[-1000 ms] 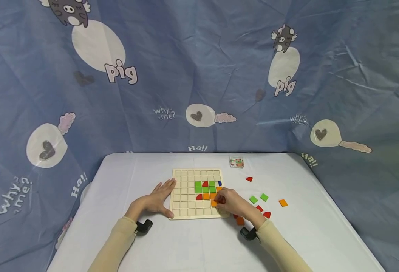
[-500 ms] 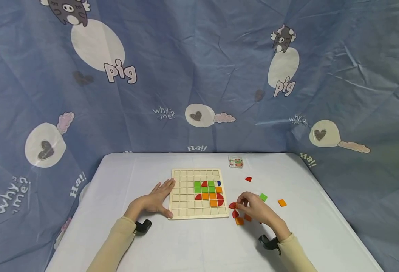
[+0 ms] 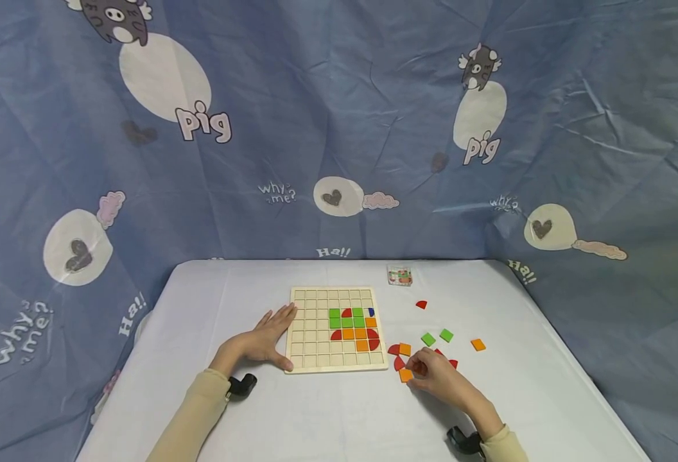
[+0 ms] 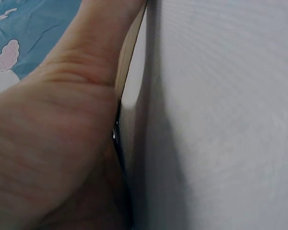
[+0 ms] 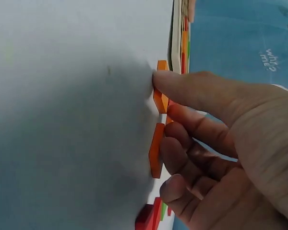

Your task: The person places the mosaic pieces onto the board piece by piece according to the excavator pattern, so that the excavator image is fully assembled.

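- White table (image 3: pixel 258 410), reaching wide on both sides
- Wooden board (image 3: pixel 310 346), left edge against the spread left hand (image 3: pixel 264 340)
- Right hand (image 3: pixel 440 378), nearer the front than before, thumb touching an orange square (image 3: pixel 405 375) just off the board's right edge; I can't tell if gripped
- Green square (image 3: pixel 428 339), uncovered now

A blue cloth (image 3: pixel 281 96) bears printed words: one "pig" (image 3: pixel 203 124) at upper left, a second "pig" (image 3: pixel 481 149) at upper right. A tilted "why me?" (image 3: pixel 22 332) stands at far left, a smaller "why me?" (image 3: pixel 277 191) near the centre, a third "why me?" (image 3: pixel 504 203) to the right. Also legible: a left "Ha!!" (image 3: pixel 133 314), a middle "Ha!!" (image 3: pixel 333 252) and a right "Ha!!" (image 3: pixel 522 271). The right wrist view catches "why me?" (image 5: pixel 269 59) as well.
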